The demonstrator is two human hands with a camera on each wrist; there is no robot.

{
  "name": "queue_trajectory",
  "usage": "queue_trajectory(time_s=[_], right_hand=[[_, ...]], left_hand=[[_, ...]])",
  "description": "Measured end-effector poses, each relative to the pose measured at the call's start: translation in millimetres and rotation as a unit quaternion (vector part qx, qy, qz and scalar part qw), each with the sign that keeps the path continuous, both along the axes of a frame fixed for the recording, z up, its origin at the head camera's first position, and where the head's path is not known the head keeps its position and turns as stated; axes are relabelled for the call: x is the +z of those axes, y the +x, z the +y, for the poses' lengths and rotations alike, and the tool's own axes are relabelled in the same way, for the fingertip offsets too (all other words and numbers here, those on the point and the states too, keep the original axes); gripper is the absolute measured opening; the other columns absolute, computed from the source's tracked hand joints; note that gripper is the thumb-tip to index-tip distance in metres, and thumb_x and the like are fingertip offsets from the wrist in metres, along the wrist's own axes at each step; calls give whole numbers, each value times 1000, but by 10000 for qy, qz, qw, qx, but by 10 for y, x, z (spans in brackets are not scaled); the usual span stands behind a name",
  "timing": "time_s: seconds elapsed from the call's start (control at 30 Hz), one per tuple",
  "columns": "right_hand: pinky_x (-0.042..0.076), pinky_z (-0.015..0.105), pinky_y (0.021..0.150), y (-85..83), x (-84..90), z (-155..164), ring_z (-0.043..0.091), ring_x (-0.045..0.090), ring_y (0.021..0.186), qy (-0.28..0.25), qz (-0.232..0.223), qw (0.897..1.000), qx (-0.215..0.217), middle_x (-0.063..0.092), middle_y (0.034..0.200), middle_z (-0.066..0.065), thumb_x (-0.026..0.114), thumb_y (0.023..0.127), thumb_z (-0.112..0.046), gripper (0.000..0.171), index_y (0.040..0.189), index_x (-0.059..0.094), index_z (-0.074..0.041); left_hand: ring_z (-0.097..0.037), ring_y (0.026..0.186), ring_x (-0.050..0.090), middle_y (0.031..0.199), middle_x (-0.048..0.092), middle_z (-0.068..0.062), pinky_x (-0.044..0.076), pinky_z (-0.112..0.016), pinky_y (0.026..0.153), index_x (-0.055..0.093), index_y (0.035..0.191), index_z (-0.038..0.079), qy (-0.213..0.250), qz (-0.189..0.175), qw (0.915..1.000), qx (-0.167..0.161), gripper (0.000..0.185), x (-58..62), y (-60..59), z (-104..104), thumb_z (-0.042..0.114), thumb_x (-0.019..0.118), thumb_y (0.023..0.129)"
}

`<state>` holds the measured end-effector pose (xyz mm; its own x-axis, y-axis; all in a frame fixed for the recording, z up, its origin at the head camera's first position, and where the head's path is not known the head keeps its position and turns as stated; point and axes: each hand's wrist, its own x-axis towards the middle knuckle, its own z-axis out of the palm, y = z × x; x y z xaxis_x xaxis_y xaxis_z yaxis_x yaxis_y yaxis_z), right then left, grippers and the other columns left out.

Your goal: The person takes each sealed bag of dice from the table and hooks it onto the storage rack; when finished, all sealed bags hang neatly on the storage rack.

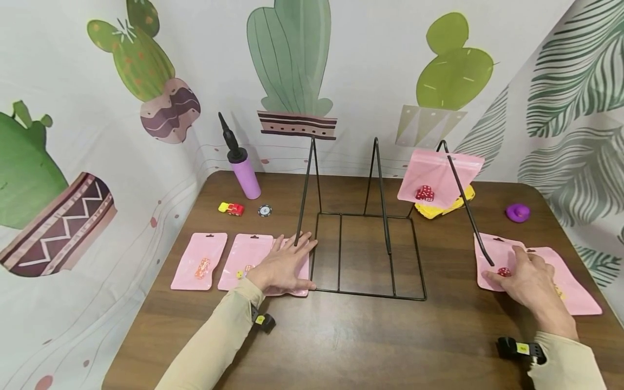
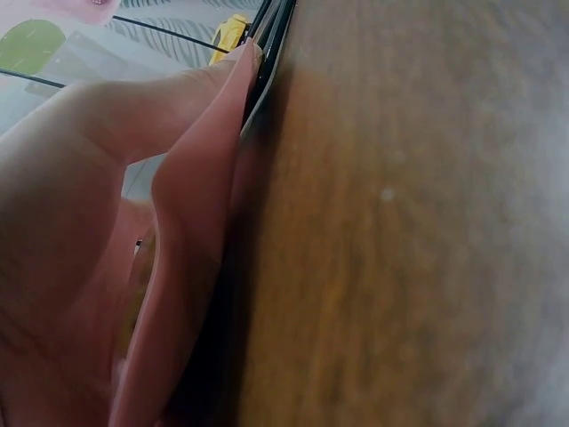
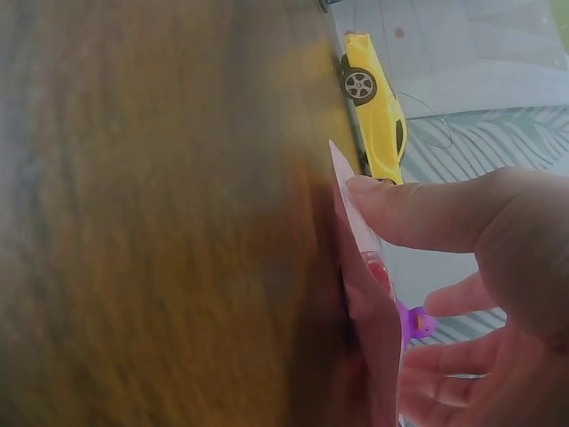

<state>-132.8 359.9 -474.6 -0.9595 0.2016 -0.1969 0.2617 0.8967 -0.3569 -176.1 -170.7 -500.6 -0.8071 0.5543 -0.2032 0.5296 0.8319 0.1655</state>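
Two hands were down on the table (image 1: 341, 346) at once, each on a pink zip pouch. The left hand (image 1: 283, 268) lay flat, fingers straight and spread, pressing the rightmost pouch (image 1: 297, 290) of a row of three, just beside the left edge of the black wire rack (image 1: 370, 254). That pouch ran lengthwise away from the person, and most of it sat hidden under the palm. The middle pouch (image 1: 244, 260) next to it had small dice inside, and the far-left pouch (image 1: 199, 261) held something orange I couldn't make out.

Over on the right, the right hand (image 1: 528, 281) was on the nearer of two overlapping pouches (image 1: 492, 254), fingers curled at its edge with the thumb on top, pinching it right by a red die (image 1: 504, 272) inside. The right wrist view showed the thumb (image 3: 418, 213) pressed on the pouch edge. So the pouch lay directly under those fingers, long axis pointing away and slightly left, and the right hand was clearly the closer one to it.

Another pouch with red dice (image 1: 425, 193) leaned on the rack's far right prong, with a yellow toy car (image 3: 378, 107) behind it. As for writing, the only thing was a poker chip (image 1: 265, 210) with a mark too small to read.
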Motion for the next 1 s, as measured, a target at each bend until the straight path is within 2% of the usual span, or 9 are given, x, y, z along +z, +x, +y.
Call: queue_trajectory(time_s=[0.17,0.33,0.5,0.7,0.87,1.0], right_hand=[[29,75,83,7,-25,11,68,19,110,77,206,9997,129,19,129,53,73,78,-55,104,139,21,11],[30,74,82,6,-35,0,67,21,108,34,289,9995,126,18,128,54,75,77,-52,106,137,20,15],[30,74,86,-13,-38,-19,67,20,110,38,183,9997,-130,16,129,54,79,75,-45,115,143,11,17],[28,72,87,-21,-47,-40,70,20,109,125,129,9994,-306,15,126,58,81,74,-38,121,142,1,24],[26,73,87,-14,-39,-49,72,17,109,163,48,9993,-339,14,125,59,79,76,-42,123,140,-2,25],[28,71,84,-7,-30,-61,70,18,107,152,68,9990,-408,16,122,58,79,76,-45,121,136,3,27]], left_hand=[[-34,149,14,165,8,-4,7,-61,118,16,157,24,-16,9,10000,-9,109,-5,-1,1,78,60,73],[-35,150,13,166,6,-3,6,-61,118,15,158,24,-12,-57,10000,46,110,0,-5,3,78,60,73],[-34,150,14,165,7,-3,7,-61,118,16,158,24,-42,-20,10000,22,109,-5,-2,3,78,60,73],[-33,150,13,165,7,-4,6,-61,118,15,158,24,-52,-29,10000,15,110,-6,0,4,79,59,74],[-32,150,12,165,7,-3,6,-61,118,15,158,24,-39,-26,10000,43,110,-5,-2,5,79,59,73],[-32,150,11,165,6,-4,5,-60,119,15,158,24,-54,-39,10000,51,110,-9,-2,2,80,59,73]])
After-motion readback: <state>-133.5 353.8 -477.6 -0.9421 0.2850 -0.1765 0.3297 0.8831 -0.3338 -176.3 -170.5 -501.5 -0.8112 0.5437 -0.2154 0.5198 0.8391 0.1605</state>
